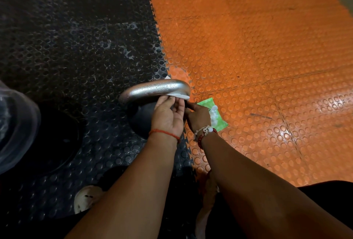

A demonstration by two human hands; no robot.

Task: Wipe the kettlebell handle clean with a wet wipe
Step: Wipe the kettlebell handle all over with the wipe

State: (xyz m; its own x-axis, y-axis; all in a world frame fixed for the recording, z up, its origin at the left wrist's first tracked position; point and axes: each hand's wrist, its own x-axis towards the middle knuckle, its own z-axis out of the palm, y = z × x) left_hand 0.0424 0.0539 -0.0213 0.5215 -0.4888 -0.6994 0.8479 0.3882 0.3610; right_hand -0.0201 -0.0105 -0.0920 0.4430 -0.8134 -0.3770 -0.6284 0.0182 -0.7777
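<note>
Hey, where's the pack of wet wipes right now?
In the head view the green wipe pack lies on the orange floor mat, just right of the kettlebell, partly hidden behind the right hand.

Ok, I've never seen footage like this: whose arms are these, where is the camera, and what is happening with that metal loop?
There is no machine here. A person wears one wide-angle camera on the head, so you look down along their own two arms. The rounded silver metal kettlebell handle, beaded with droplets, rises from its black body, which stands on the black studded floor mat beside the orange studded mat. A white wet wipe is wrapped round the handle's right end. The left hand, red thread at the wrist, pinches that wipe. The right hand, wearing bead bracelets, is curled close beneath; what it grips is hidden. Behind it, a green wipe pack lies on the orange mat.
</note>
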